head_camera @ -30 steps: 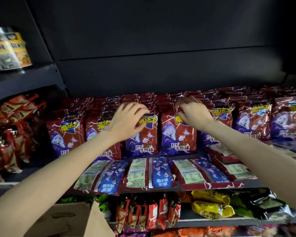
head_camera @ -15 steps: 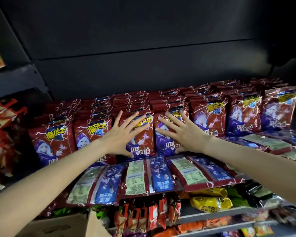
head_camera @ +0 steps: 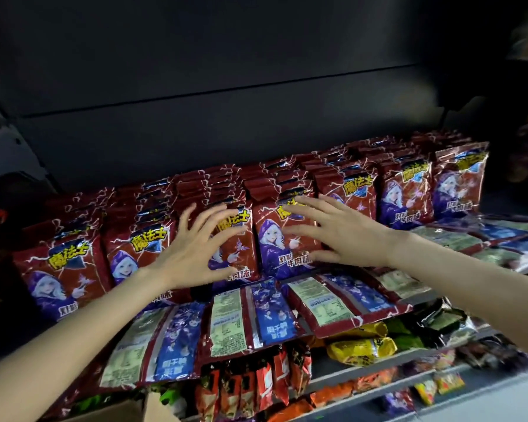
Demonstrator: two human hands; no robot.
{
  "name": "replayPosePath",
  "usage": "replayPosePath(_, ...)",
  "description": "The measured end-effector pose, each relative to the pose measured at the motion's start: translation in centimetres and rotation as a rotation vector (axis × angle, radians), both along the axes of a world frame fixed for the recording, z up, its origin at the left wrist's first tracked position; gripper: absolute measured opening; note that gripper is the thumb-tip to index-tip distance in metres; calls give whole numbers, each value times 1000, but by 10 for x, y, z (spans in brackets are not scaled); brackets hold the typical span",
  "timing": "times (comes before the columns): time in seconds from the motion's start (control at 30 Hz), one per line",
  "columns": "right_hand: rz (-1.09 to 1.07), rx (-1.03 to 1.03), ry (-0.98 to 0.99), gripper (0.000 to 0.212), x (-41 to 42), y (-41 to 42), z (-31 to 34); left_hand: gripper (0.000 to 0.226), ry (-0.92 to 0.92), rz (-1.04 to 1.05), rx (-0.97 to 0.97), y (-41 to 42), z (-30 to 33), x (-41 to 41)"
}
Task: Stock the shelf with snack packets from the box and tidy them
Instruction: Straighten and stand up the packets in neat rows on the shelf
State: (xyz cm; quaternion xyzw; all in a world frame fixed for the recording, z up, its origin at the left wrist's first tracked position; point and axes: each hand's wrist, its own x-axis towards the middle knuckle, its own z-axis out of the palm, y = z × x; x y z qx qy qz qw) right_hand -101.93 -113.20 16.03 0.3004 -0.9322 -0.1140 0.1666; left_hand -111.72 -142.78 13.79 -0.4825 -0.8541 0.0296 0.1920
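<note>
The step in hand looks like tidying, not stocking: the left hand [head_camera: 192, 254], fingers spread and slightly bent, holds nothing and sits against the front of the upright red snack packets [head_camera: 153, 254] at about 9 o'clock of centre. The right hand [head_camera: 339, 236], at about 3 o'clock, is likewise splayed flat over the next packet face, pinching nothing. Next, I judge, the loose packets lying flat [head_camera: 256, 315] along the shelf edge at 6 o'clock need standing up, while the cardboard box [head_camera: 116, 412] waits at 7 o'clock.
</note>
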Motion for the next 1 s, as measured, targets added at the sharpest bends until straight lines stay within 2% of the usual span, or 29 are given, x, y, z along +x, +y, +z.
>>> replayPosePath(0.1, -75, -208, -101, 43, 39, 32, 20, 39, -59, -109, 149, 28, 20, 17)
replayPosePath(0.23, -150, -387, -161, 39, 83, 90, 35, 22, -315, -85, 159, 96, 42, 60)
replayPosePath(0.33, -210, -439, -170, 34, 102, 147, 37, 25, -450, -72, 109, 154, 43, 89)
replayPosePath(0.4, -223, -488, -209, 27, 110, 184, 32, 32, -476, -61, 106, 186, 38, 101)
replayPosePath(0.5, -234, -468, -329, 31, 116, 224, 20, 42, -485, 14, 68, 220, 25, 110)
replayPosePath(0.6, -221, -401, -356, 28, 111, 242, 7, 32, -447, 44, 60, 237, 16, 113)
replayPosePath(0.67, -176, -372, -353, 24, 104, 245, 3, 22, -435, 80, 128, 241, 15, 110)
replayPosePath(0.77, -155, -355, -288, 20, 91, 247, 4, 19, -405, 150, 318, 242, 25, 97)
replayPosePath(0.83, -186, -402, -160, 19, 79, 247, 8, 22, -379, 205, 407, 239, 33, 80)
replayPosePath(0.9, -229, -462, -55, 19, 63, 244, 15, 23, -394, 269, 475, 238, 38, 61)
replayPosePath(1.0, -309, -530, -1, 20, 31, 239, 23, 23, -400, 353, 495, 244, 36, 35)
